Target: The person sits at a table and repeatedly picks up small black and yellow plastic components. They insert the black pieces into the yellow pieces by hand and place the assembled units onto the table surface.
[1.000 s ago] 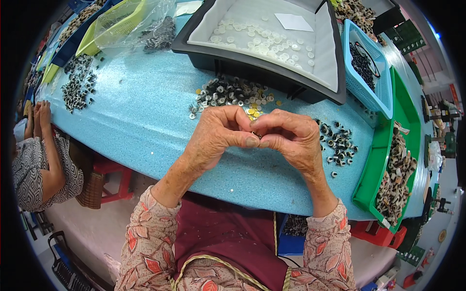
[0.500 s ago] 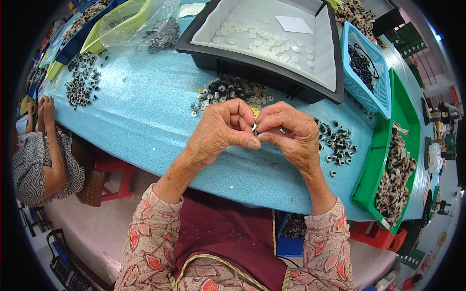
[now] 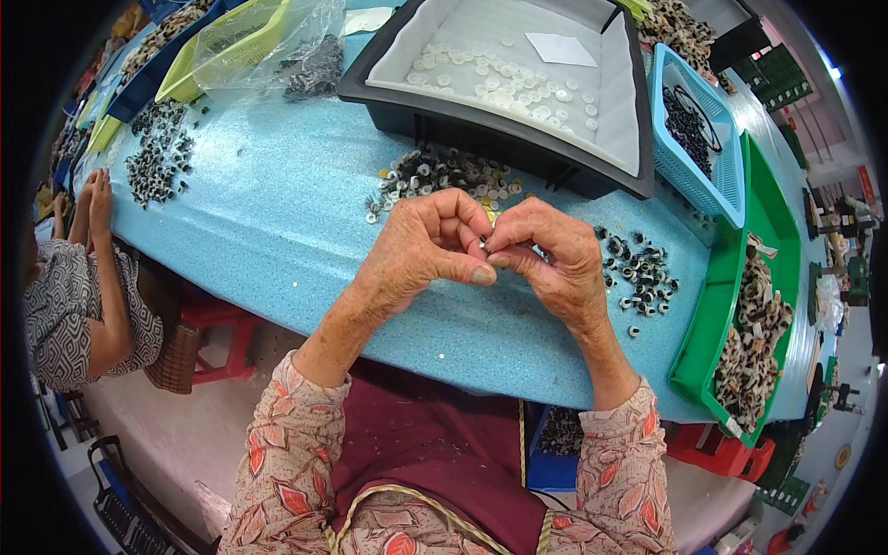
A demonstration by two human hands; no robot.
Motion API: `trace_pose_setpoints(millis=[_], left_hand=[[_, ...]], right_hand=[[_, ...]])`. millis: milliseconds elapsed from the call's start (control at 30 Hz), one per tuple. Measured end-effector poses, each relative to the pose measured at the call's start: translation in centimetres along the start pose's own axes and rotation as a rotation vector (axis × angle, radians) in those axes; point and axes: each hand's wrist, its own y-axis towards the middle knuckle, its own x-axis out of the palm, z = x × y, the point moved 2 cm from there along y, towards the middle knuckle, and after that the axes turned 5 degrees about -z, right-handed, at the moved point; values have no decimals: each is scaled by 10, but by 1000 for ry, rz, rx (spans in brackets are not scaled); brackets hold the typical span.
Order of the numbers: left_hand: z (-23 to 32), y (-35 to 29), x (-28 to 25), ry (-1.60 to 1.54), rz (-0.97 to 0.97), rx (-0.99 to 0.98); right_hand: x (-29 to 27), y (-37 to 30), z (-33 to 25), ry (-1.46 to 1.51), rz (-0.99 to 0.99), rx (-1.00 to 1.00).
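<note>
Over the blue table, my left hand [image 3: 416,252] and my right hand [image 3: 552,257] meet fingertip to fingertip. Both are closed in a pinch on one small part [image 3: 483,244], of which only a pale and dark speck shows; the fingers hide the rest. Just beyond my hands lies a loose pile of small black pieces and white rings [image 3: 433,174], with a few yellow ones among them. Right of my right hand, several small black-and-white round pieces [image 3: 643,277] are scattered on the table.
A black tray [image 3: 499,139] lined with white holds translucent discs. To the right stand a light blue basket [image 3: 735,176] of black parts and a green tray [image 3: 694,365] of mixed pieces. At far left are another pile [image 3: 159,157], a yellow-green basket [image 3: 236,42] and a seated person [image 3: 79,314].
My right fingers have shifted slightly and closed in over the small part, so less of it shows. My left hand has stayed almost still.
</note>
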Motion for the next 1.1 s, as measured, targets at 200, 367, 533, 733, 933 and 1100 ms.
trace_pose_setpoints(millis=[200,367,533,733,933,1100], left_hand=[[26,-19,-24,57,367,272],[36,-47,-62,391,534,237],[29,-52,-63,933,504,158],[19,-34,-51,1328,495,335],[17,-29,-49,1282,416,416],[14,-22,-29,606,337,251]], right_hand=[[-7,-4,7,107,93,138],[-6,-7,6,195,130,305],[-5,-5,2,177,92,304],[-6,-7,3,140,53,312],[-6,-7,5,175,71,330],[-4,-8,2,385,137,358]])
